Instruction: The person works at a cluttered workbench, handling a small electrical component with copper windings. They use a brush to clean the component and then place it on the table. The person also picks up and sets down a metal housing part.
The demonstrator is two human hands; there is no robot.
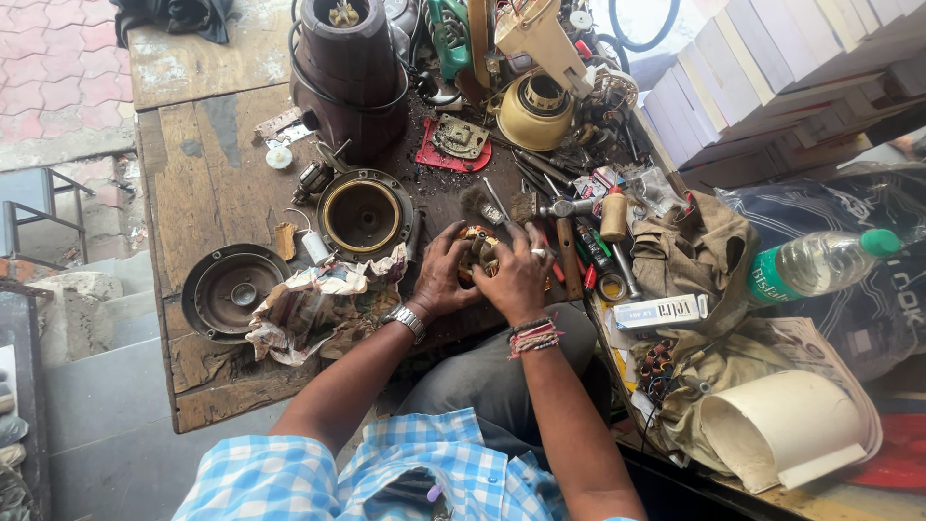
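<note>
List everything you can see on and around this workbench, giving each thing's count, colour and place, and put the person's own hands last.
wooden workbench: one, worn brown, centre
dark motor housing: one, maroon, top of bench
round metal cover: one, dark grey, left edge of bench
ringed round part: one, dark with brass rim, mid bench
crumpled newspaper: one, printed, beside left hand
cream housing: one, top centre
plastic bottle: one, clear with green cap, right
small motor part: one, brass-coloured, held between both hands
left hand: on the part, wristwatch
right hand: on the part, ring and thread bands
</note>
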